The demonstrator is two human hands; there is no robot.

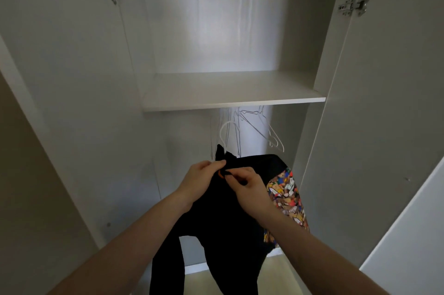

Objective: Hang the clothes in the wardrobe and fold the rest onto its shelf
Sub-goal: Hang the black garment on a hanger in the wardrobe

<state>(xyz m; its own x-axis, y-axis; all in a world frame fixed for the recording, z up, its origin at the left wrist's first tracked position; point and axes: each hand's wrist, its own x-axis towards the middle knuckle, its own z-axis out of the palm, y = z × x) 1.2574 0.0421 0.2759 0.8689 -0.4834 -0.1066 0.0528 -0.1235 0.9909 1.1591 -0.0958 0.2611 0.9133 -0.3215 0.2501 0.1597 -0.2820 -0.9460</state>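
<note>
Item: black garment (223, 222). Location: near centre of the view, in front of the open wardrobe (72, 78), below the shelf (230, 95). It is held up at its top edge and hangs down in long folds; one narrow part trails to the lower left.

Carrier: white hanger (224, 132), its hook rising just above the garment's top. How far the hanger sits inside the cloth cannot be told.

Left hand (200, 180): fingers curled, pinching the cloth at the top edge, just below the hook.

Right hand (247, 186): fingers curled, pinching the same edge beside a small orange tag (219, 174). The two hands are nearly touching.

Adjacent: patterned garment (287, 201), multicoloured, hanging just right of the black one and partly behind the right forearm. Spare wire hangers (259, 126) hang under the shelf, far centre.

Handling, judged: soft, limp and light; holds no shape, so it sags and can slide off a smooth hanger. Not fragile. Best hold is at the neck or shoulder seams, one side at a time, easing the cloth over each hanger arm. Once seated, carry by the hook, not the fabric.

Risk, judged: the trailing part may catch on the wardrobe's lower edge or snag a spare hanger.
</note>
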